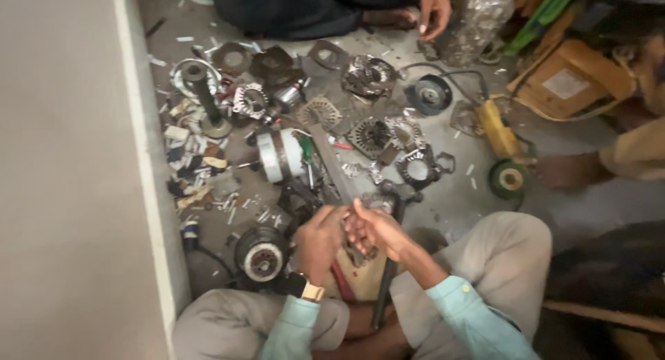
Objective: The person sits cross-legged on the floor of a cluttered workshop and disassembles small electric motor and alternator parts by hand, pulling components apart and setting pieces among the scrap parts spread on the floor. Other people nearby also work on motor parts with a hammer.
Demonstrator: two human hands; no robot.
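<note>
Part in hand: a small dark metal part (357, 246), near centre, above your lap.
Left hand (320, 241): your fingers curl over the part's left side.
Right hand (374, 228): you pinch its top edge.
Grip advice: keep both wrists low and the part steady, I'd judge.
Just beyond: a hammer (396, 194) and a round motor housing (262, 255) to the left.
Floor (443, 200): grey concrete strewn with stators, plates and scraps.
Far side: another person's hand (434, 10).

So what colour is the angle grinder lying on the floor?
Yellow body with dark discs, seen in the head view, the only one.
</note>
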